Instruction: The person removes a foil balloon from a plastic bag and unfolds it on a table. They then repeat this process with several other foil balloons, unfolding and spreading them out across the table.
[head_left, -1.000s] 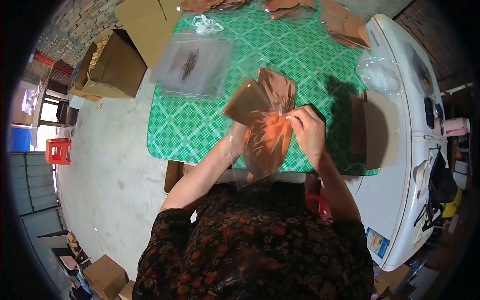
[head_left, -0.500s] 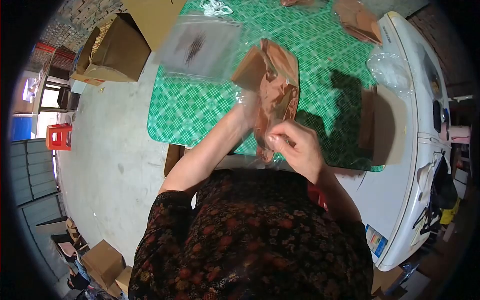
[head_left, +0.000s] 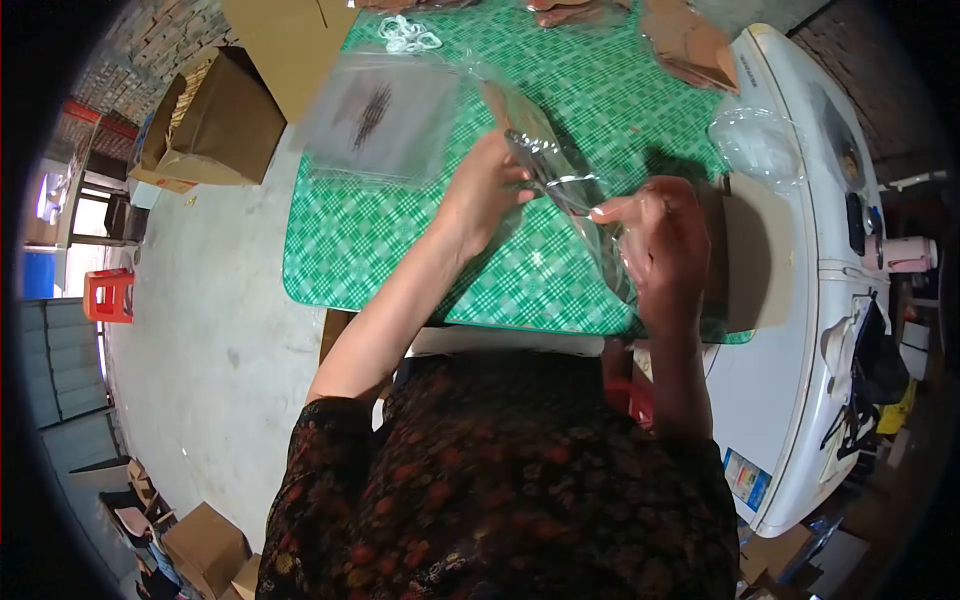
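A clear plastic bag with a brown, flat item inside is tilted above the green checked tablecloth, smeared by motion. My right hand pinches the bag's lower right part between thumb and fingers. At the bag's left edge is my left hand, its upper fingers partly hidden against the plastic and its other fingers curled below. It appears to grip that edge. What the brown item is, I cannot make out. Left of the bag, a stack of flat clear plastic bags with a dark mark lies on the table.
White loops lie behind the stack. More brown bagged items are at the table's far side. Crumpled clear plastic lies near the white fridge on the right. A cardboard box stands left, and a red stool farther off.
The bag has swung from upright to a slant, its lower end moving right. My right hand has moved right and up with it; my left hand now shows at the bag's left edge.
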